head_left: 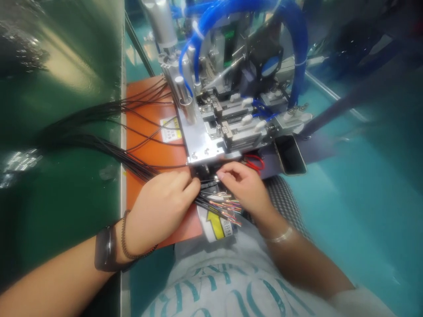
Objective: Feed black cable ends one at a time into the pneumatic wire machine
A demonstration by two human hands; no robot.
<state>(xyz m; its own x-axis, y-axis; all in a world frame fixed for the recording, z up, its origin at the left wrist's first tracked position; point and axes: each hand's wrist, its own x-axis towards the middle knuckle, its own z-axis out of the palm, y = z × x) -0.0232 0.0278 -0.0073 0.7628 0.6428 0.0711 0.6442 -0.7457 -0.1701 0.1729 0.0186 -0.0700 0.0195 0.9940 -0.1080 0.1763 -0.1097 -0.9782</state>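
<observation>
My left hand (pixel 167 200) is closed around black cables at the front edge of the machine, its fingertips near a thin cable that runs toward my right hand. My right hand (pixel 244 185) is closed in a pinch at the small pale end of that cable, just under the metal plate (pixel 206 149). Below both hands a bundle of black cables (pixel 206 203) ends in stripped, multicoloured wires (pixel 228 207). More black cables (pixel 99 143) trail away to the left. A dark fixture (pixel 209 187) sits between my hands, partly hidden.
A machine with metal clamps (pixel 231 132) and thick blue hoses (pixel 244 6) stands ahead. An orange board (pixel 148 119) lies under the cables. A phone (pixel 291 154) rests at right, beside a red-handled tool (pixel 254 162). A yellow arrow label (pixel 215 225) is near my lap.
</observation>
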